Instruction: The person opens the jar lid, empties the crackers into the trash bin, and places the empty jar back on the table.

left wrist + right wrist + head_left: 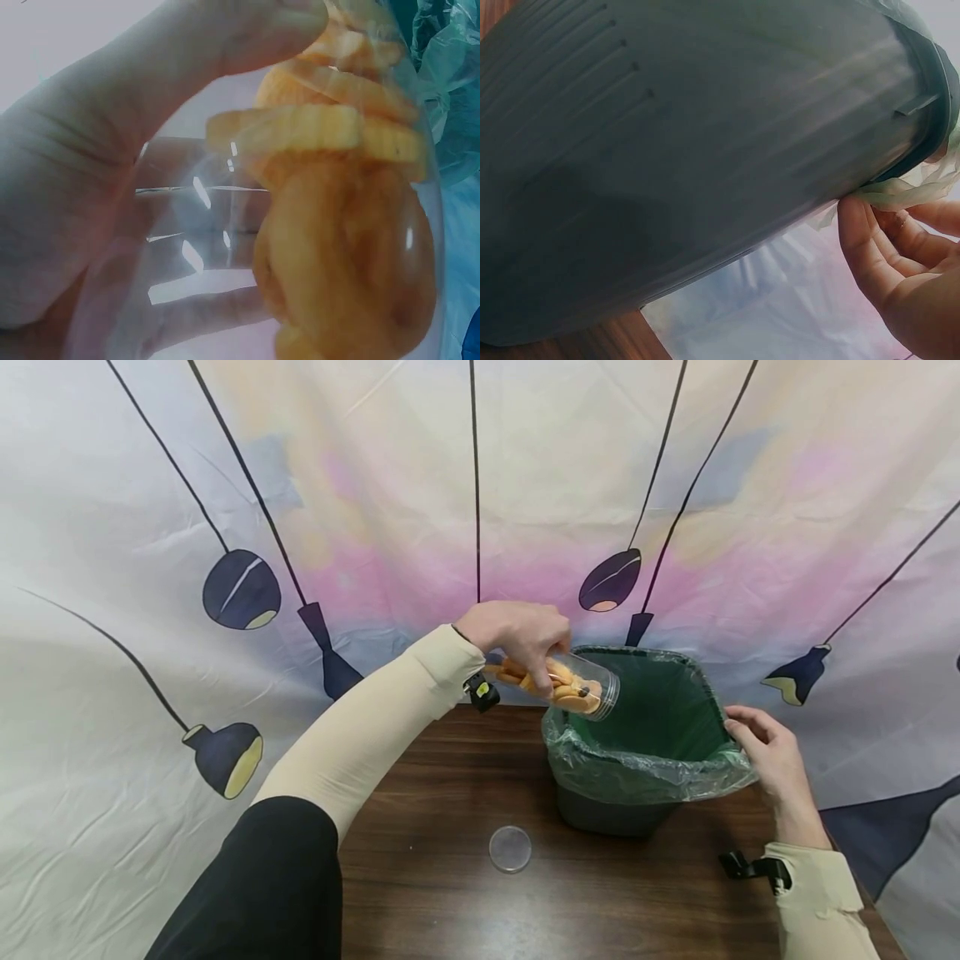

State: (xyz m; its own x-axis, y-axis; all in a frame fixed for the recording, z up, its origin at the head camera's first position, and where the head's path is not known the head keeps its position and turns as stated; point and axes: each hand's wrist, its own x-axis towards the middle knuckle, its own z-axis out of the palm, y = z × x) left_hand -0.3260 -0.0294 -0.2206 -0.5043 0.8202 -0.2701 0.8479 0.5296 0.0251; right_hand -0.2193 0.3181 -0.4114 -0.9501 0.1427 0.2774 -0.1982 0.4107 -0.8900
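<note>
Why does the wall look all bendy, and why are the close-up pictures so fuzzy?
Head view: a wide lens bows the curtain lines. Left wrist view: the jar sits too near, so the orange snacks blur and white glare streaks the plastic. Right wrist view: the bin looks soft and dim.

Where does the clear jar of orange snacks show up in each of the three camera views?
Head view: the clear jar sits centre, tipped over the bin's rim, held by the left hand.
Left wrist view: the jar fills the frame, snacks at right.
Right wrist view: not in it.
Shared landmark: the bin liner, top right in both wrist views.
</note>
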